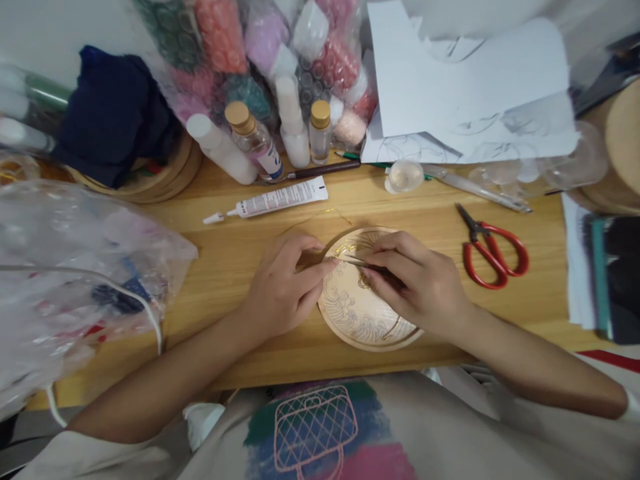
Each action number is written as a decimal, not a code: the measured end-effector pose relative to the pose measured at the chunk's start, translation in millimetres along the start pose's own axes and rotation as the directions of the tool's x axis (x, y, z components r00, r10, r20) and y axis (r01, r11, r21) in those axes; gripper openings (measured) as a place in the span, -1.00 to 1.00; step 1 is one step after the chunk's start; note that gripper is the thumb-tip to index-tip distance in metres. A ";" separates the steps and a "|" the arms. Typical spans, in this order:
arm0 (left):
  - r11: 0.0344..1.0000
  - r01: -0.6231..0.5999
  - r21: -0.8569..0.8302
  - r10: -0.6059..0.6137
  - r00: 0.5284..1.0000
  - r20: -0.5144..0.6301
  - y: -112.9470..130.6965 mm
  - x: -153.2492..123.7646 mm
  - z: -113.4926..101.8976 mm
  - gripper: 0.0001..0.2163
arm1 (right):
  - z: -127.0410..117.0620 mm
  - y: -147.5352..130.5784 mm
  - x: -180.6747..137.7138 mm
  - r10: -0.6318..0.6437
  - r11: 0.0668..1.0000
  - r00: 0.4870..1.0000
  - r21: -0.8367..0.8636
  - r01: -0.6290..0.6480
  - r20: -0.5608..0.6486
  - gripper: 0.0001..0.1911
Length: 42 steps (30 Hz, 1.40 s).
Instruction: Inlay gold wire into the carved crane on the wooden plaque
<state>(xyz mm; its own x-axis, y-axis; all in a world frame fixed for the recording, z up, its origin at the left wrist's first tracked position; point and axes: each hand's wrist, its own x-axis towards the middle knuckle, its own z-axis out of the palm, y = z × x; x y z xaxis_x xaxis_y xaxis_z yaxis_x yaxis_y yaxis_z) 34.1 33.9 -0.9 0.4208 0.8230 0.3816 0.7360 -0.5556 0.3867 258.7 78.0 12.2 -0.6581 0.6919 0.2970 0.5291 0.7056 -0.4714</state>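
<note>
A round, pale wooden plate [345, 317] with wave-like line drawings lies on the table in front of me. Thin gold wire [345, 249] curves across its upper part, and a loose strand runs past the far rim. My right hand [417, 280] pinches slim metal tweezers [356, 261] over the plate, their tips pointing left. At the plate's left rim is my left hand [290, 283], thumb and index finger apart. Its thumb tip touches down beside the tweezer tips. My right hand covers part of the plate's right side.
Red-handled pliers [495, 257] lie to the right. Beyond the plate are a white glue tube [283, 198], a small clear cup [404, 177], bottles [255, 143] and paper sheets [465, 87]. A plastic bag [85, 267] and white cable [115, 287] occupy the left.
</note>
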 end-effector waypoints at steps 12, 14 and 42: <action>0.993 -0.015 0.116 0.020 0.999 -0.043 4.8 -2.2 -0.5 -0.83 | -0.1 0.9 -0.7 0.038 0.999 0.997 0.019 -0.037 -0.065 -0.87; 0.992 -0.021 0.128 0.026 0.999 -0.039 5.6 -1.1 -0.6 -0.84 | 0.2 1.6 -0.5 0.046 0.999 0.996 0.010 -0.045 -0.075 -0.84; 0.934 -0.104 0.341 0.120 0.992 -0.028 19.3 -1.4 -1.0 -0.86 | -6.3 -16.6 3.9 0.060 0.986 0.988 -0.147 -0.081 -0.140 -0.83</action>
<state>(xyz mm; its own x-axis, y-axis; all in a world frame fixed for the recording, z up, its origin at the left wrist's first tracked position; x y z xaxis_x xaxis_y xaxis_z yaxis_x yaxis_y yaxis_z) 47.2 21.9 6.9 0.4914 0.7466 0.4485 0.8247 -0.5644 0.0359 250.7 69.9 26.4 -0.5437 0.7475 0.3816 0.6536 0.6623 -0.3664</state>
